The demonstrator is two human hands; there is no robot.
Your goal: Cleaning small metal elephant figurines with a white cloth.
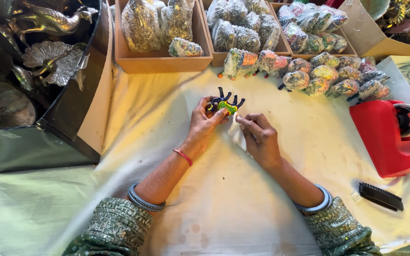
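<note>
My left hand (206, 122) holds a small painted animal figurine (225, 103), dark blue with a green and yellow body, turned legs-up over a cloth-covered table (167, 142). My right hand (261, 137) pinches a small white piece of wrapping sheet (237, 134) right beside the figurine. Both wrists wear grey bangles, and the left also has a red thread.
Several wrapped figurines (326, 76) lie in a heap at the back right. Wooden trays (162, 61) hold more wrapped pieces. A red tape dispenser (387, 137) and a black comb-like brush (380, 196) sit at right. A dark box (72, 109) of metal ornaments stands at left.
</note>
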